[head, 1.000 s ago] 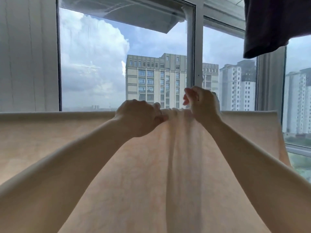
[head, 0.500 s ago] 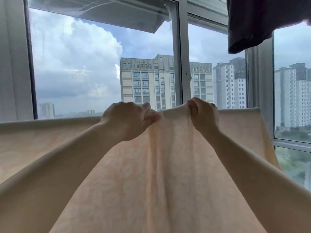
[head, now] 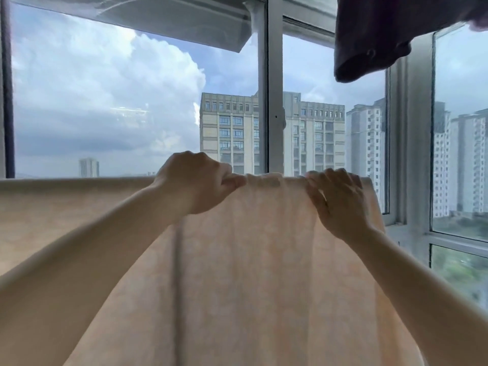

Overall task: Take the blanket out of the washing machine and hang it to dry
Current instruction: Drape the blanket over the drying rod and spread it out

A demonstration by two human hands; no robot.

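The blanket (head: 250, 260) hung with its top fold running left-right, where our left hand (head: 195, 184) and right hand (head: 340, 202) pinched it, near each other.

The thin, pale peach fabric blanket (head: 250, 273) carries a faint, lighter mottled pattern, and light shows through it so that its folds read as darker vertical streaks. The hanging cloth garment (head: 375, 35) at the top right is a very dark purple-black. The metal window frame (head: 274, 101) is white-grey. Beyond the glass, the blocky high-rise building (head: 229, 133) is beige with rows of dark windows, under a blue sky with white and grey cloud.
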